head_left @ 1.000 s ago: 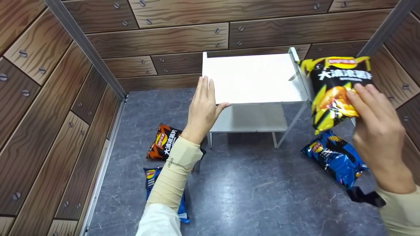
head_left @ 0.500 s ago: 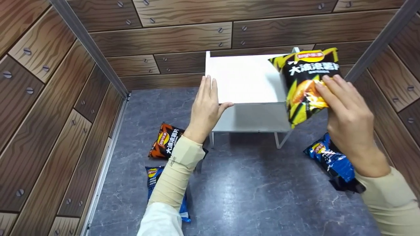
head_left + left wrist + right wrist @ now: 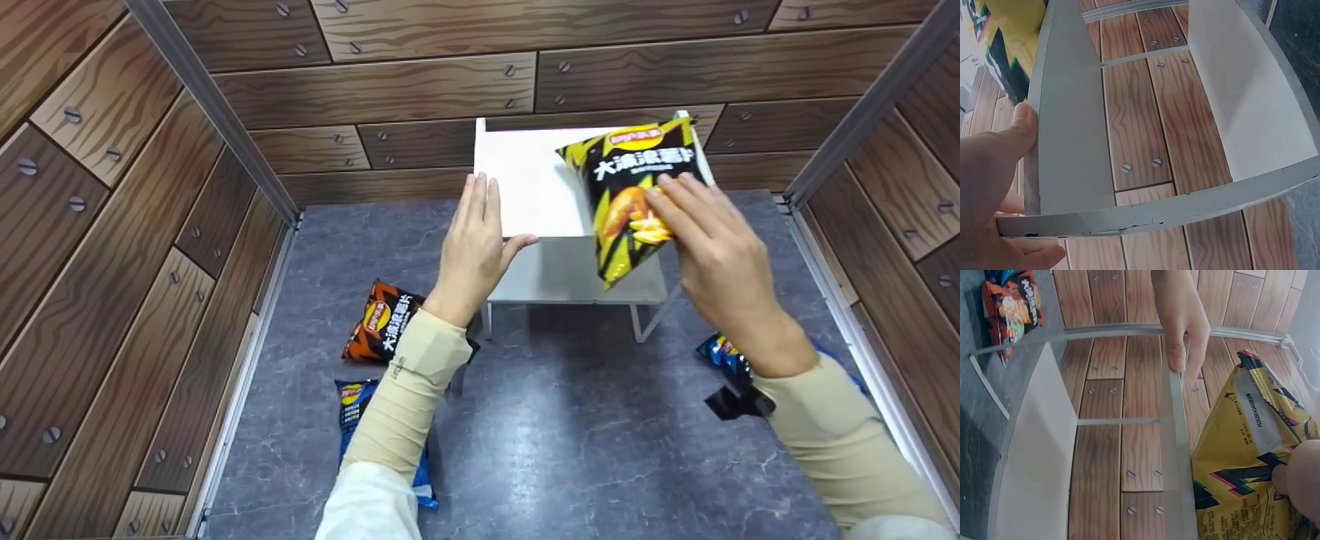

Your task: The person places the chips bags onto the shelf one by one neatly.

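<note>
A small white two-tier shelf (image 3: 529, 180) stands ahead in the head view. My left hand (image 3: 472, 251) rests at its near left corner, fingers straight along the side and thumb on the front edge. My right hand (image 3: 724, 262) grips a yellow-and-black bag of potato chips (image 3: 628, 169), fingers across its front. In the right wrist view the thumb (image 3: 1303, 475) presses the bag's yellow back. The bag overlaps the right half of the top board in the head view, and in the right wrist view it is close beside that board.
An orange-and-black chip bag (image 3: 373, 328) lies on the floor left of the shelf, partly behind my left arm. A blue chip bag (image 3: 348, 424) is nearer me. Another blue bag (image 3: 720, 354) lies right, mostly hidden by my right forearm. Wood-patterned walls (image 3: 420, 90) enclose the area.
My right hand has carried the yellow-and-black chip bag leftward, from beside the shelf to over its top board. The left hand has stayed at the shelf's corner.
</note>
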Motion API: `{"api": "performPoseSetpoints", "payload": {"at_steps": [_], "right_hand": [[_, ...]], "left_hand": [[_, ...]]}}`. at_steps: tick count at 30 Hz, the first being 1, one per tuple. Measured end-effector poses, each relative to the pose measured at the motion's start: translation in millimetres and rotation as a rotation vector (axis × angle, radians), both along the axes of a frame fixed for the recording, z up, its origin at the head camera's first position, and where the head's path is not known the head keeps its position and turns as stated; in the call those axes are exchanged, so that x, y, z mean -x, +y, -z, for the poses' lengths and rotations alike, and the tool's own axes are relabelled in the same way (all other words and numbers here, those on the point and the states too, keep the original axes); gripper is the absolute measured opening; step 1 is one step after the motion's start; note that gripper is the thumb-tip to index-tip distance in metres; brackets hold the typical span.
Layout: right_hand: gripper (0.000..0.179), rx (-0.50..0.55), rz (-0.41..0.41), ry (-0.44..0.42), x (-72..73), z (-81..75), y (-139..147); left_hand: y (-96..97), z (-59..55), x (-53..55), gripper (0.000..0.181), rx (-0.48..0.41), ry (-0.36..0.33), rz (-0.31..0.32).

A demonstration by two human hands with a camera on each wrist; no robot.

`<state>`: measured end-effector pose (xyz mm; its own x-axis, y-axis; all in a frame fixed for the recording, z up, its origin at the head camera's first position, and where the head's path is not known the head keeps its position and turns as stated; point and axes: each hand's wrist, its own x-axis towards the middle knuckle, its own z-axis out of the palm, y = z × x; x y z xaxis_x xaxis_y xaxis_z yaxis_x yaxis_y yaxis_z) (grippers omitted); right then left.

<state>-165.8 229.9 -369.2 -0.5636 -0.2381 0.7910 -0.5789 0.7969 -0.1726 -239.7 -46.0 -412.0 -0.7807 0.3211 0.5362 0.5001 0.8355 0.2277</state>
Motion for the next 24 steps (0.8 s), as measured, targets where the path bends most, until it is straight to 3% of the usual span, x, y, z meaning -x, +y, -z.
{"api": "performPoseSetpoints", "payload": {"at_steps": [11, 18, 24], "right_hand": [[0.058, -0.087, -0.057, -0.095, 13.7, 9.3, -22.4], [0.073, -0.139, -0.090, -0.202, 28.7, 11.2, -35.8], [0.077, -0.145, -0.081, -0.283, 43.4, 11.5, -48.5]], "left_hand": [[-0.1, -2.4, 0.6, 0.096, -0.021, -0.020, 0.013], [-4.2, -3.4, 1.0, 0.098, -0.019, -0.055, 0.015], [-6.4, -1.5, 2.1, 0.095, -0.027, -0.036, 0.026]]}}
